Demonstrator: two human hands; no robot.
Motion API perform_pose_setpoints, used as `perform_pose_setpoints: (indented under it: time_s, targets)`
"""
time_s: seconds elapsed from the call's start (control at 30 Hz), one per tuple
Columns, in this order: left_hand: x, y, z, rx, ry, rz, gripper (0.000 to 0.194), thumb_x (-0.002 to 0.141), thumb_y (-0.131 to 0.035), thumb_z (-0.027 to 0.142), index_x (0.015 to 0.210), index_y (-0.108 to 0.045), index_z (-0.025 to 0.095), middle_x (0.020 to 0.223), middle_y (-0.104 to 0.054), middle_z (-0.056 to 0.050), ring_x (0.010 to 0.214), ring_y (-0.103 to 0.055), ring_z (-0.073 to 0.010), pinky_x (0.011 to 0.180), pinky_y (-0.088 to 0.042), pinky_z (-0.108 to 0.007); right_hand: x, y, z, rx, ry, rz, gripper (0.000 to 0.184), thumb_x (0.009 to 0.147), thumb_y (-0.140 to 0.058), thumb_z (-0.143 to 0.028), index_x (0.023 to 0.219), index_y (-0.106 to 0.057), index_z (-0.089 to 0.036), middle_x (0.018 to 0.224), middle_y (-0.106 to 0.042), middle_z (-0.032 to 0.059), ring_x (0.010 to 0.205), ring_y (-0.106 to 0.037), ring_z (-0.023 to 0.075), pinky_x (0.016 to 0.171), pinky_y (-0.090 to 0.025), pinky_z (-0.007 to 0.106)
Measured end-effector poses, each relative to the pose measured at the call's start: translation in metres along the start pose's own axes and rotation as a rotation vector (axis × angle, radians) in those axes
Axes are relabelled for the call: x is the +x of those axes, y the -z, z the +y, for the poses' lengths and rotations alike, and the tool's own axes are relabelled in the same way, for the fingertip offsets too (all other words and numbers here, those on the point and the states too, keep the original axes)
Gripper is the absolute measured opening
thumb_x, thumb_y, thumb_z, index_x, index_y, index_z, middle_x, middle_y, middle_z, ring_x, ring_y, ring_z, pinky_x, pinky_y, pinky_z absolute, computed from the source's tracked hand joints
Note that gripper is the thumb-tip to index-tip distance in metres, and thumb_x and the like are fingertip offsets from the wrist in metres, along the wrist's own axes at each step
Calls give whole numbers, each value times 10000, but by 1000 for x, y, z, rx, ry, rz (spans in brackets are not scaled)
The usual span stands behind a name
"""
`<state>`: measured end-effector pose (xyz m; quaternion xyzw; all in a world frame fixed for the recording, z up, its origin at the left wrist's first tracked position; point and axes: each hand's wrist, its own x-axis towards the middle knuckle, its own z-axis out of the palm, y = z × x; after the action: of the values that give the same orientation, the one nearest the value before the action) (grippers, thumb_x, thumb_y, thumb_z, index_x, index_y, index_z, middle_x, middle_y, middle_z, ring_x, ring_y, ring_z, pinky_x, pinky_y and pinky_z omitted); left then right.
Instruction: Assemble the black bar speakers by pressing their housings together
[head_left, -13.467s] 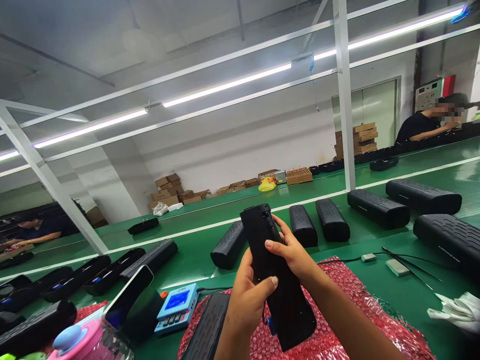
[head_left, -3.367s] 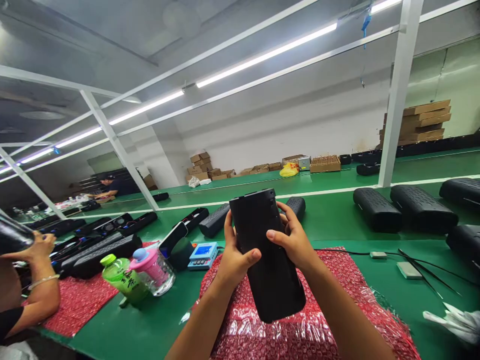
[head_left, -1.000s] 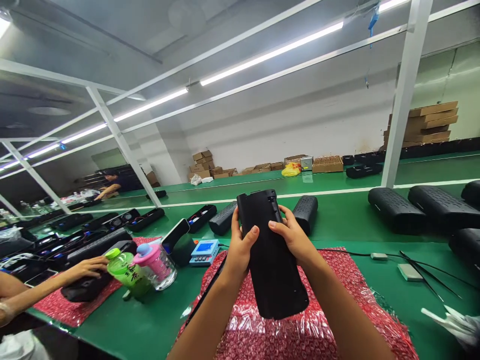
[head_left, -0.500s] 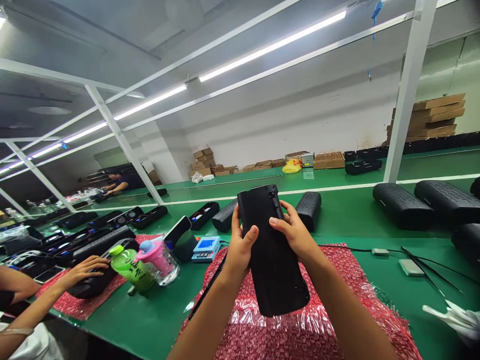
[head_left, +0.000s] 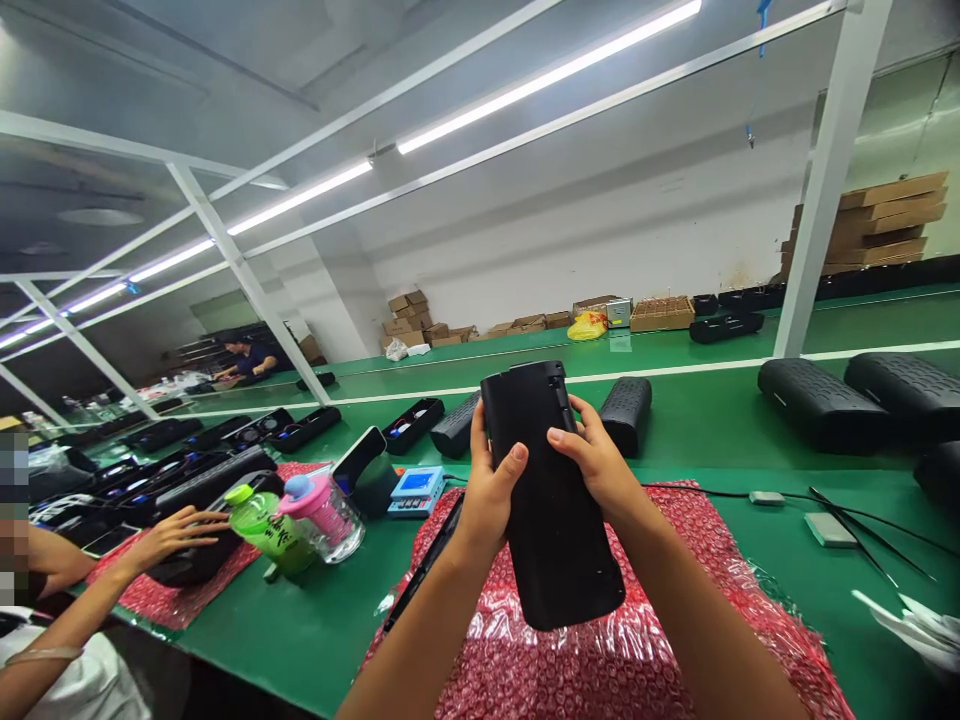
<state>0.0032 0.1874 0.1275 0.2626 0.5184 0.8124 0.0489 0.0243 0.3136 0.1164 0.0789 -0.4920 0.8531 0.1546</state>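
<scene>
A long black speaker [head_left: 551, 520] is held up in front of me, smooth side facing me and tilted slightly, with small recesses along its upper right edge. My left hand [head_left: 491, 485] grips its left side, thumb lying on the smooth face. On the opposite edge my right hand [head_left: 596, 465] is closed round it, thumb pressed near the recesses. Both hands' other fingers are partly hidden behind it. Below lies red bubble wrap [head_left: 555, 670] on the green bench. A thin dark strip-like part [head_left: 427, 560] rests beside my left forearm.
On the left stand a green bottle [head_left: 274, 535], a pink-lidded cup [head_left: 326, 515] and a blue tester with a screen [head_left: 416, 492]. A co-worker's hand [head_left: 176, 535] touches another black speaker. More speakers [head_left: 817, 405] sit right, near tweezers [head_left: 855, 525] and white gloves [head_left: 915, 630].
The view has shifted a little, so the surroundings sit slightly differently. Both hands keep the same grip on the speaker, which stays at nearly the same tilt.
</scene>
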Motion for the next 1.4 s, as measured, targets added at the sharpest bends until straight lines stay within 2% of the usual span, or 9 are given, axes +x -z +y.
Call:
perform_pose_setpoints:
  time_s: [0.13, 0.23, 0.53, 0.87, 1.03, 1.3, 1.4]
  targets:
    - [1, 2, 1, -17, 18, 13, 859, 736, -719, 372, 1406, -184, 316, 1266, -532, -88, 1055, -587, -272, 893, -495, -393, -1, -1, 0, 4, -5, 11, 681, 658, -717, -389, 1237, -372, -289, 970, -546, 19, 824, -589, 187, 752, -502, 336]
    - [1, 5, -1, -14, -18, -4, 793, 765, -693, 356, 1400, -218, 330, 1251, -544, -79, 1037, -598, -262, 886, -498, -383, -3, -3, -2, 6, -1, 24, 699, 635, -734, -383, 1231, -384, -281, 976, -552, 23, 827, -588, 186, 788, -498, 351]
    - [-2, -1, 3, 3, -38, -24, 858, 712, -730, 419, 1404, -231, 330, 1246, -554, -78, 1096, -562, -280, 922, -473, -398, -10, -2, -12, -21, 48, 43, 689, 631, -740, -382, 1220, -398, -285, 966, -571, 26, 845, -593, 198, 787, -503, 363]
    - [-6, -1, 5, 36, -91, -54, 822, 727, -714, 433, 1397, -247, 339, 1297, -519, -60, 1147, -526, -279, 929, -472, -376, -17, -1, -13, -98, 124, 32, 694, 654, -734, -390, 1248, -385, -304, 996, -570, 23, 901, -573, 199, 792, -491, 343]
    - [-6, -2, 7, 54, -107, -55, 811, 715, -722, 437, 1386, -274, 351, 1300, -517, -50, 1163, -513, -284, 939, -464, -379, -17, -2, -12, -66, 107, 30, 705, 649, -735, -390, 1252, -380, -309, 997, -571, 24, 892, -581, 203, 781, -500, 350]
    - [-5, -1, 8, 45, -94, -45, 806, 739, -707, 401, 1399, -248, 333, 1294, -519, -58, 1156, -518, -281, 944, -460, -382, -16, -7, -10, -60, 113, 39, 709, 647, -726, -392, 1253, -370, -297, 1003, -559, 24, 900, -571, 195, 784, -492, 332]
    - [-4, 1, 4, 33, -83, -69, 850, 749, -698, 398, 1421, -181, 343, 1347, -473, -55, 1192, -489, -274, 980, -432, -385, -15, -8, -8, -84, 105, 44, 707, 650, -725, -393, 1252, -367, -297, 1011, -555, 25, 908, -567, 195, 793, -486, 334]
